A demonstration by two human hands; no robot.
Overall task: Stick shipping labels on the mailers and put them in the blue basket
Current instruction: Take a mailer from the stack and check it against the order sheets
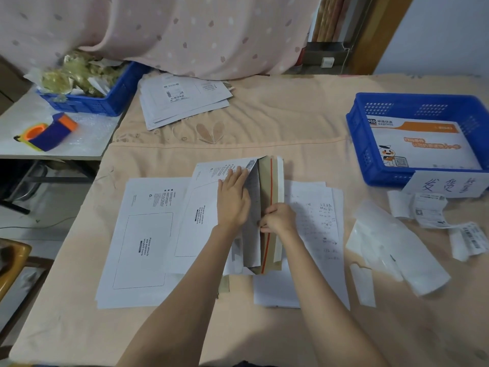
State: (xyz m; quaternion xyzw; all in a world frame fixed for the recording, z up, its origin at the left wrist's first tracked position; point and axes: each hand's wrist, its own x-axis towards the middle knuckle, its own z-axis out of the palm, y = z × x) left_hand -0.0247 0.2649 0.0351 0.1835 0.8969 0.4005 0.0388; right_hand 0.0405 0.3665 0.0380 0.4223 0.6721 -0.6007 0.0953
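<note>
Nearest the camera, two bare forearms were stretched forward over a table covered with a peach cloth [238, 327]. The left hand [232, 200] was laid flat, fingers straight, on the white face of a mailer [206, 205], which was pressed down near the middle of the table. The right hand [277, 218] was curled just beside it, and the edge of the mailer's open flap [270, 186] was pinched between its fingertips; a brown inner surface and a red strip along the flap were shown. Under and left of this mailer a stack of white mailers [143, 245] was spread, each printed with a blank box for a label. To the right, sheets of handwritten paper [320, 215] were partly covered by the flap. Farther right, peeled backing papers [391, 250] were scattered on the cloth, and a curled strip of shipping labels [434, 213] was lain beyond them.

Behind the labels, at the right edge, the blue basket [357, 133] was set on the table, with one mailer printed in orange [423, 144] already lain inside and a handwritten card [447, 185] propped against its near wall. At the far middle, another pile of mailers [182, 99] was seen. On a side table to the left, a tape dispenser [47, 133] and a second blue basket [105, 99] filled with crumpled scraps were placed, below a pink dotted curtain [185, 33].
</note>
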